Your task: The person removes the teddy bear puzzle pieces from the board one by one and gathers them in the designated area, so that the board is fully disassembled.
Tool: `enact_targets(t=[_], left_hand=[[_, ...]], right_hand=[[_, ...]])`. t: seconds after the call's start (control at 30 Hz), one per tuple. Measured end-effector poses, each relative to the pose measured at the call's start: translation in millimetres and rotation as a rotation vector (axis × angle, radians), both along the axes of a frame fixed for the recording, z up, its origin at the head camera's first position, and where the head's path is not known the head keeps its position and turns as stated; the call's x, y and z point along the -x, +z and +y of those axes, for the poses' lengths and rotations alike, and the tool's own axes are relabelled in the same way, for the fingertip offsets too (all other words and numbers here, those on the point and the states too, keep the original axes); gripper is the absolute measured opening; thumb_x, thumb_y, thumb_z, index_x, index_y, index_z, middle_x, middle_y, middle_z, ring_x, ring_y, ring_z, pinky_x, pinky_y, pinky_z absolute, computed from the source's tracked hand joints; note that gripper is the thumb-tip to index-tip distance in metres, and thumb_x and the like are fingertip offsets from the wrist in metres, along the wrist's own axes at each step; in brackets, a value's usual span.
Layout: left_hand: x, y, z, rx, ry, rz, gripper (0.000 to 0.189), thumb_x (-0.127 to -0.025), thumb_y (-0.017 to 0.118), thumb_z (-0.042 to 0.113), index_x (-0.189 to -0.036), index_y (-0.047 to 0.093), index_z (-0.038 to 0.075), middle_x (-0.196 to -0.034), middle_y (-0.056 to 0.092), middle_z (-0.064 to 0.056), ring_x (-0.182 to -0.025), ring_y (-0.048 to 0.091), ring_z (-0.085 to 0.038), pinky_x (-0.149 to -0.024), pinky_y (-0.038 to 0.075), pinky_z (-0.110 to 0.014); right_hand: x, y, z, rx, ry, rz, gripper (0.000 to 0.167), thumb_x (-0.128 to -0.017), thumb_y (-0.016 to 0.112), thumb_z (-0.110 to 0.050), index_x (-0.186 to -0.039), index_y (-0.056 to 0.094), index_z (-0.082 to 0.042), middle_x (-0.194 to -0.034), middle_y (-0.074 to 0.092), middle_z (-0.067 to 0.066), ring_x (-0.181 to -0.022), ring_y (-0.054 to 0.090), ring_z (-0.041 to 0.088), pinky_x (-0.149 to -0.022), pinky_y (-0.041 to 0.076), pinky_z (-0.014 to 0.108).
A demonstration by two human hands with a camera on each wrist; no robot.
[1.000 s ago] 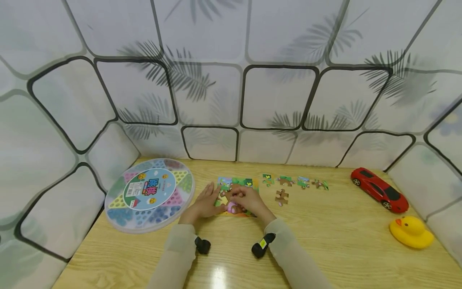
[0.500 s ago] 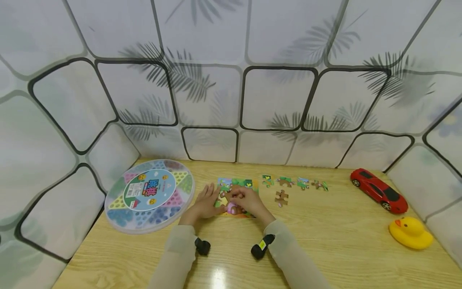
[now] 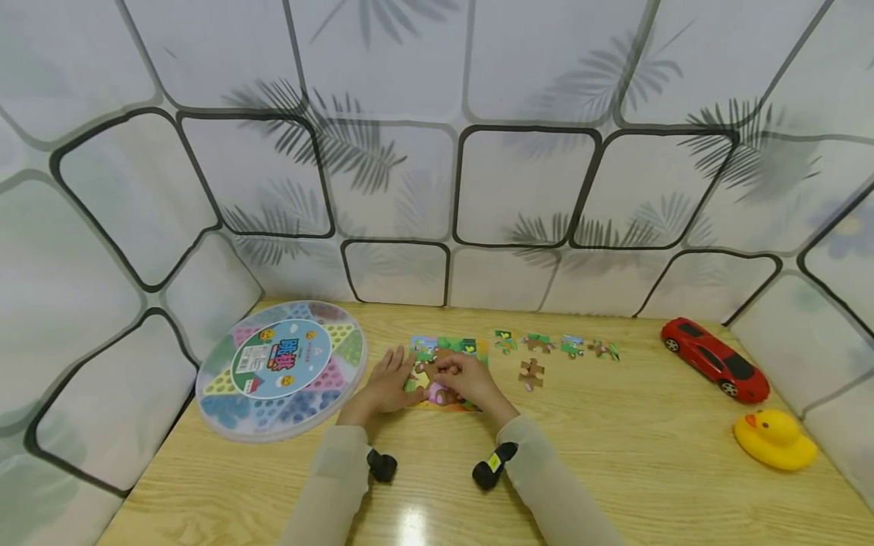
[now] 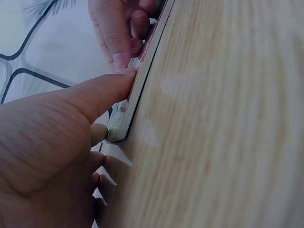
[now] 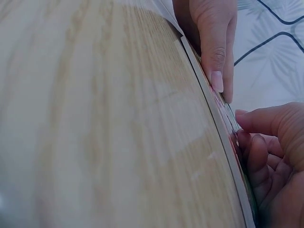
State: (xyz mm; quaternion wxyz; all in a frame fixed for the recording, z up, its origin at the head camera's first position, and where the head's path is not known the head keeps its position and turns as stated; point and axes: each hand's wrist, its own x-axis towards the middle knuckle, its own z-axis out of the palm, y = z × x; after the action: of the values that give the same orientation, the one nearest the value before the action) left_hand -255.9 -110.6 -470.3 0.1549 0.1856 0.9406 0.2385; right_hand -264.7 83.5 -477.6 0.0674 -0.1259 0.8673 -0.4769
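A small picture puzzle with a brown bear and green scenery lies on the wooden table, partly covered by both hands. My left hand rests along its left side, fingers stretched out, thumb on the near edge. Over the puzzle's middle, my right hand has curled fingers; its thumb and index finger pinch at a puzzle piece, mostly hidden by the fingertips. Right of the puzzle lies a loose brown piece, with several more in a row behind it, among them a green and yellow one.
A round Chinese checkers board lies to the left. A red toy car and a yellow rubber duck stand at the far right. A patterned fabric wall closes off the table's back and sides.
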Motion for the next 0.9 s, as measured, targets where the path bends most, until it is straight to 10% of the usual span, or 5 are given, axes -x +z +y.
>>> enact_targets(t=[0.9], left_hand=[[0.4,-3.0,-0.1,-0.014,0.009,0.013,0.081,-0.094,0.054,0.041,-0.151,0.014,0.0,-0.156,0.001,-0.024,-0.143,-0.004,-0.038,-0.113,0.005,-0.054]], right_hand=[[0.2,-6.6,-1.7,0.062,-0.091,-0.016,0.018,-0.09,0.066,-0.017,-0.103,0.068,-0.004,-0.079,0.062,0.003,-0.058,0.052,0.009,-0.051,0.047,0.023]])
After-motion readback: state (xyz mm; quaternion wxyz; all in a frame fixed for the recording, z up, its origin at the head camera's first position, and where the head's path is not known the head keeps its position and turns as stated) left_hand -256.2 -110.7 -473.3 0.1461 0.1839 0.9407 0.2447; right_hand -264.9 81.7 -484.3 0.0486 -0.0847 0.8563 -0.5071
